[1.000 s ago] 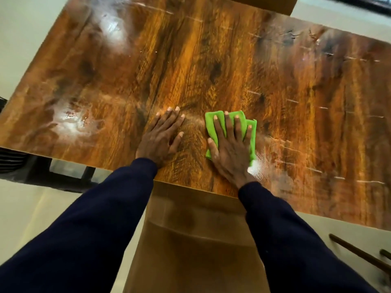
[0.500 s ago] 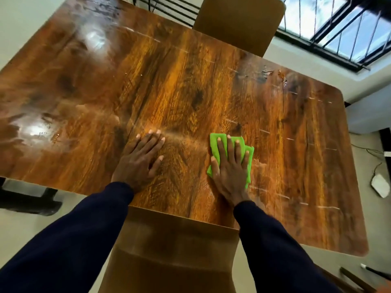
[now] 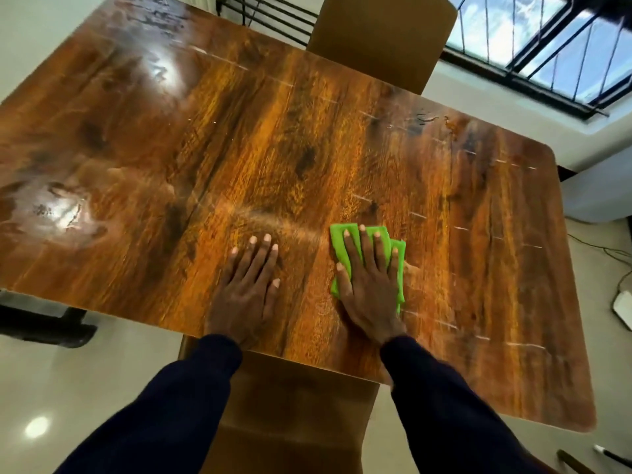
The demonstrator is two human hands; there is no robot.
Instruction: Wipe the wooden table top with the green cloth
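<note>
I see my right hand (image 3: 367, 285) flat, fingers straight, pressing the folded bright green cloth (image 3: 393, 248) onto the glossy brown wooden table top (image 3: 307, 148), lower centre-right of frame. My left hand (image 3: 246, 285) lies flat on bare wood just left, fingers spread, holding nothing.

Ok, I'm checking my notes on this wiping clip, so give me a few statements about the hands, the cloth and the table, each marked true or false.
1. The right hand lies flat on the green cloth. True.
2. The left hand grips the cloth too. False: it rests flat on the bare table top, apart from the cloth.
3. A chair back shows at the table's far edge. True.
4. The cloth lies by the table's far edge. False: it lies toward the near edge, to the right of the left hand.
</note>
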